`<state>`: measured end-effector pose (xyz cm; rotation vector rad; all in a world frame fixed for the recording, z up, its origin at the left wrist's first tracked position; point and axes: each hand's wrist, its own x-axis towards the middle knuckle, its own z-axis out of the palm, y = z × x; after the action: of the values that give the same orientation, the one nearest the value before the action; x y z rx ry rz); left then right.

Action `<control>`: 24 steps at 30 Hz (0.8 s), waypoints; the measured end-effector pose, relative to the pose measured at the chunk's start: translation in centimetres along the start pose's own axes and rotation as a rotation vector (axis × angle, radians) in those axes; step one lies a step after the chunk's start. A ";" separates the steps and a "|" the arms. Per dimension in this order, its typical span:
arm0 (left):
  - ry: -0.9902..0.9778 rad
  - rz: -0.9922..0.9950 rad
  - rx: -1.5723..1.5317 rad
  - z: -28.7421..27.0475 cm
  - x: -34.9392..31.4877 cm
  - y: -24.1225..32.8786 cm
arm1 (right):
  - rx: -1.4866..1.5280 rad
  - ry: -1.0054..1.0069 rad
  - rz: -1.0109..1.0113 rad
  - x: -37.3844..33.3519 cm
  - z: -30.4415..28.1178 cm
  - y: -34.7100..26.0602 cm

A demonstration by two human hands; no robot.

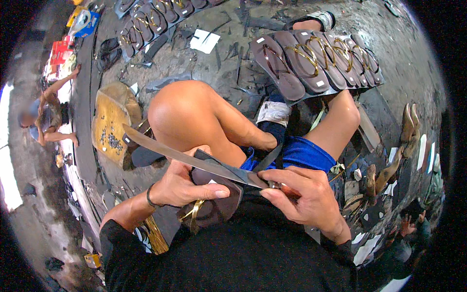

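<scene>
Brown leather sandal (214,207) with gold straps sits near the person's lap, clasped in the left hand (182,185). Right hand (306,194) is closed around the handle of a long knife (194,160), whose blade lies across the sandal's edge, pointing left. Farther off on the right, a row of finished sandals (316,61) rests on the floor.

Counted: one long knife (194,160). One dark sandal (216,204) with gold strap under the blade. Six brown gold-strapped sandals (311,61) in a far-right row; about six more (155,22) in a far-left row. Two hands: left (187,187), right (304,194). One wooden block (114,121), left.
</scene>
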<state>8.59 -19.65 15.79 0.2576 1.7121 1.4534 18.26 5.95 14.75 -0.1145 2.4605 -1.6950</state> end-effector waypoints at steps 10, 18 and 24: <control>-0.154 0.198 0.221 1.0 1.2 2.6 | 0.341 -0.182 -0.089 3.9 0.5 -0.3; -0.350 -0.090 0.267 -1.3 -4.4 4.8 | 0.894 0.026 -0.072 3.9 3.9 3.6; 0.460 0.283 -1.058 7.5 -0.4 -7.8 | 0.947 0.027 -0.016 2.3 6.2 5.2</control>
<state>16.87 -16.99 9.37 -0.4574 1.0084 2.5524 17.10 1.79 7.56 0.0043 1.4237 -2.6426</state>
